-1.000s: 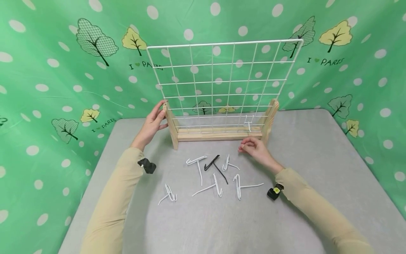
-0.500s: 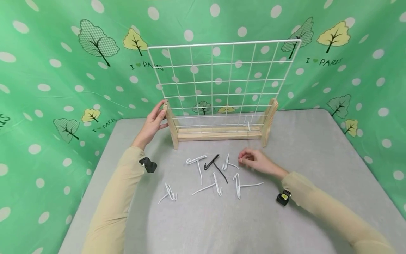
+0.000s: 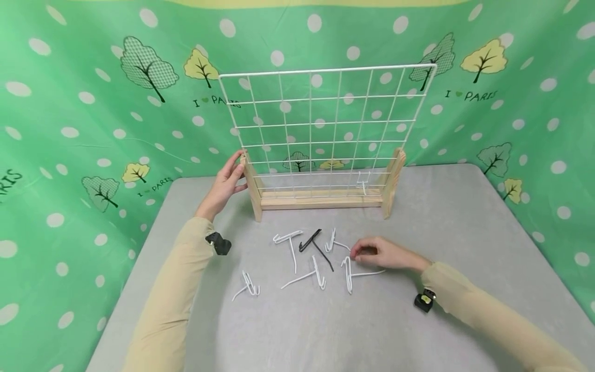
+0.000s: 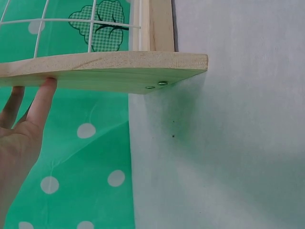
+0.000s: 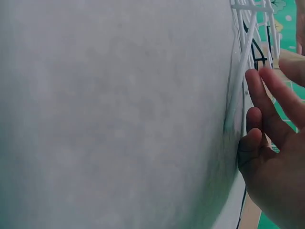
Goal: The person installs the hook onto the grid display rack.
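A white wire grid panel [image 3: 310, 124] stands upright in a wooden stand [image 3: 321, 204]. My left hand [image 3: 222, 188] grips the stand's left upright, fingertips against its outer face in the left wrist view. One white hook [image 3: 364, 187] hangs low on the right of the grid. On the table lie several white hooks, among them a long-armed one [image 3: 349, 276] and a small one [image 3: 331, 243], plus a black hook [image 3: 310, 241]. My right hand [image 3: 383, 252] hovers by the long-armed hook and holds nothing; its thumb and fingers are apart in the right wrist view.
More white hooks lie at the middle [image 3: 316, 271], the left [image 3: 249, 284] and nearer the stand [image 3: 289, 237]. Behind the grey table [image 3: 325, 330] hangs a green dotted curtain [image 3: 153, 124]. A black wrist camera [image 3: 424, 299] sits on my right sleeve.
My right hand has moved from in front of the stand's right end toward me, down to the loose hooks. My left hand stays on the upright. The hooks lie as before.
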A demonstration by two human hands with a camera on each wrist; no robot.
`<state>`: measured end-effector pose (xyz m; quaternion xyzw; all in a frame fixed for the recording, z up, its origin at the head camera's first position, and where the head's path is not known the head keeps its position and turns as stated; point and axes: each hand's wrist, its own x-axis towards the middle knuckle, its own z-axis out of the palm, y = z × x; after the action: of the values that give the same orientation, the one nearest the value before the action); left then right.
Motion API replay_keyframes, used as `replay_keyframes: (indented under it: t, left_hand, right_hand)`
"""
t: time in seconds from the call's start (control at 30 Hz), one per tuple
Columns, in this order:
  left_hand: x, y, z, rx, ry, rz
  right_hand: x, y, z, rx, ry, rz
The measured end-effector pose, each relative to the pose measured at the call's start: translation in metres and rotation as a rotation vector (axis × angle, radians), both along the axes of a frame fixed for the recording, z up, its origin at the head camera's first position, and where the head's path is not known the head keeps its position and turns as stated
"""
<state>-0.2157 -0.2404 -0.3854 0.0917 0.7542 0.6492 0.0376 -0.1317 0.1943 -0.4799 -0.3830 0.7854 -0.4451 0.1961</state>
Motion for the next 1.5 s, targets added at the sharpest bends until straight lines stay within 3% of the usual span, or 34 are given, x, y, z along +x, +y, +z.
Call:
replay_keyframes:
  t: [0.23,0.37,0.5,0.67,0.87,1.0,1.13,1.3,1.5]
  left_hand:
    - [0.014,0.004,0.018,-0.017,-0.018,0.000]
    - [0.014,0.005,0.019,-0.025,-0.025,-0.001]
    - [0.009,0.003,0.013,-0.009,-0.020,-0.008]
    - [0.001,-0.002,-0.005,0.000,-0.015,0.002]
    - [-0.002,-0.004,-0.010,-0.010,0.013,-0.002]
    - [-0.003,-0.005,-0.007,-0.008,0.026,-0.003]
    - [-0.006,-0.004,-0.006,-0.007,0.019,-0.014]
    - [-0.007,-0.004,-0.003,0.006,0.010,-0.028]
    - [0.002,-0.001,0.010,0.027,-0.015,-0.050]
  right_hand:
    - [0.007,-0.001,-0.002,0.001,0.126,0.075]
    - [0.010,-0.001,-0.005,-0.004,0.145,0.091]
    - [0.014,0.000,-0.008,0.021,0.126,0.076]
    - [0.018,0.000,-0.010,0.044,0.088,0.062]
    - [0.020,-0.001,-0.011,0.038,0.097,0.048]
    - [0.014,-0.001,-0.011,-0.029,0.106,0.015]
    - [0.010,-0.001,-0.006,-0.067,0.048,-0.054]
    - [0.011,-0.007,0.014,-0.050,-0.022,-0.147]
    - [0.012,-0.011,0.030,-0.035,-0.023,-0.224]
